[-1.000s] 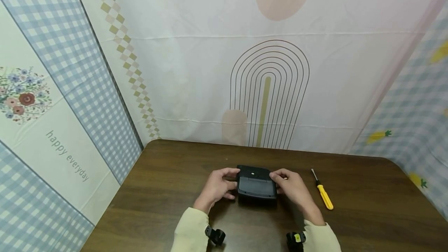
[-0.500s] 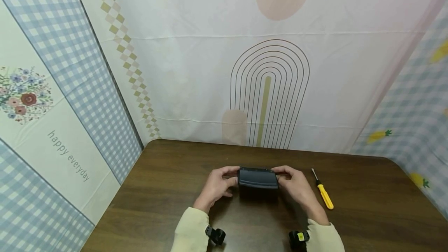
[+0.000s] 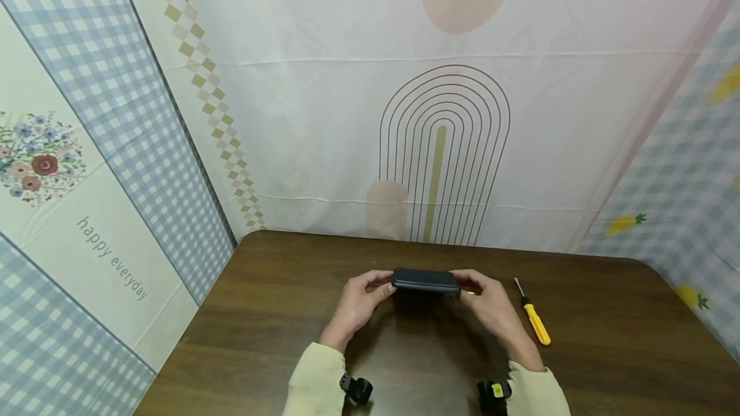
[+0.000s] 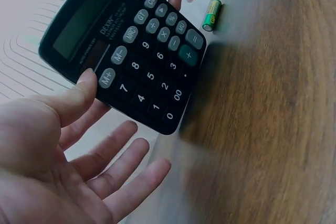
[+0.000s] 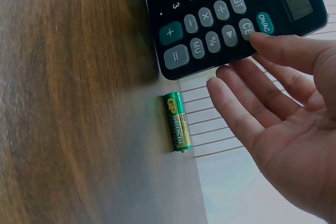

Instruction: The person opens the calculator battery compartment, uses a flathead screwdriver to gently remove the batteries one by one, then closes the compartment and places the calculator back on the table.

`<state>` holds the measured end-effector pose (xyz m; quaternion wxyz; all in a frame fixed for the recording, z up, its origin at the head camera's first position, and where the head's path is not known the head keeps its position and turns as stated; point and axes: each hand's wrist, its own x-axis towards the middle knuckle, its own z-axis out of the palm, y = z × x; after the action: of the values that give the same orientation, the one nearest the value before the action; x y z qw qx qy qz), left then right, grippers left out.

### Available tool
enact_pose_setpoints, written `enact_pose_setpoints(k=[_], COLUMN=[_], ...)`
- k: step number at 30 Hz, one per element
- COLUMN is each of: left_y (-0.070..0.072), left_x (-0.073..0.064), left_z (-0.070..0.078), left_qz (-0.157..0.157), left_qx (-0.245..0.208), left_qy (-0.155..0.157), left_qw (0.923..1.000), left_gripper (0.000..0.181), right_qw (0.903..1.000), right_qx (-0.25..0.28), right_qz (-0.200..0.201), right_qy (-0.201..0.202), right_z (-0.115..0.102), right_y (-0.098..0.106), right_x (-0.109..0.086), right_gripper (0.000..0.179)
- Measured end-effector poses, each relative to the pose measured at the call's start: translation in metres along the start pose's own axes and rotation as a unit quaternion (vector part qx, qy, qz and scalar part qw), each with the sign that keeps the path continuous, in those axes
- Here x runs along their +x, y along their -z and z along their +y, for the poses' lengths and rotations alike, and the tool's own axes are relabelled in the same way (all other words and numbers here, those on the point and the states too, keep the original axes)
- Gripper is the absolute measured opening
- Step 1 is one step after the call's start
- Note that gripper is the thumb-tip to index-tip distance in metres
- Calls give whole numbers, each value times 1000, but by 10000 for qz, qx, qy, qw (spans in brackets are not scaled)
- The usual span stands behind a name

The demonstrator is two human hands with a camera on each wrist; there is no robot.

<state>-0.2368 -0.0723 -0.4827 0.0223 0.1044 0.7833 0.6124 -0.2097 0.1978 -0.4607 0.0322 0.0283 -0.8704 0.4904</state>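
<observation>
Both hands hold a black calculator (image 3: 424,280) up on edge above the table, so the head view shows mostly its narrow top edge. In the left wrist view its keys and screen (image 4: 92,14) face the wrist cameras. My left hand (image 3: 360,303) pinches one side of the calculator, thumb (image 4: 86,85) on the front and index finger behind, the other fingers spread. On the opposite side my right hand (image 3: 491,303) pinches it, with the thumb (image 5: 273,45) by the CE and ON/AC keys and fingers behind.
A green GP battery (image 5: 177,121) lies on the wooden table (image 3: 289,287) beyond the calculator. To the right of my right hand lies a screwdriver (image 3: 534,320) with a yellow handle. A patterned cloth (image 3: 306,146) hangs behind the table's far edge.
The calculator has tipped from showing its back face to nearly edge-on in the head view. Both hands have turned slightly with it; the screwdriver has stayed put.
</observation>
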Motion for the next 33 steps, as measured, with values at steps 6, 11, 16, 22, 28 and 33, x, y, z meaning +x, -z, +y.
enact_pose_setpoints(k=[6, 11, 16, 22, 28, 33], left_y=[-2, -2, -2, -1, -1, -3], left_x=[2, 2, 2, 2, 3, 5], left_z=[2, 2, 2, 3, 5, 5], left_qz=[160, 295, 352, 459, 586, 666], left_qx=[17, -51, -124, -141, -272, -656], left_qy=[-46, -75, -49, -11, 17, 64], left_qw=[9999, 9995, 9993, 9988, 9979, 9956], left_gripper=[30, 30, 32, 32, 32, 28], right_qw=[9999, 10000, 9996, 9974, 9942, 9910], right_qx=[117, 63, 246, 700, 1064, 1323], right_qz=[-3, -53, -97, -152, -106, -61], right_qy=[32, 18, -48, -90, -100, -211], right_z=[-2, -3, -5, -6, -8, -10], right_y=[0, -1, -1, -2, -4, -6], right_x=[0, 0, 0, 0, 0, 1], right_gripper=[32, 34, 36, 33, 41, 42])
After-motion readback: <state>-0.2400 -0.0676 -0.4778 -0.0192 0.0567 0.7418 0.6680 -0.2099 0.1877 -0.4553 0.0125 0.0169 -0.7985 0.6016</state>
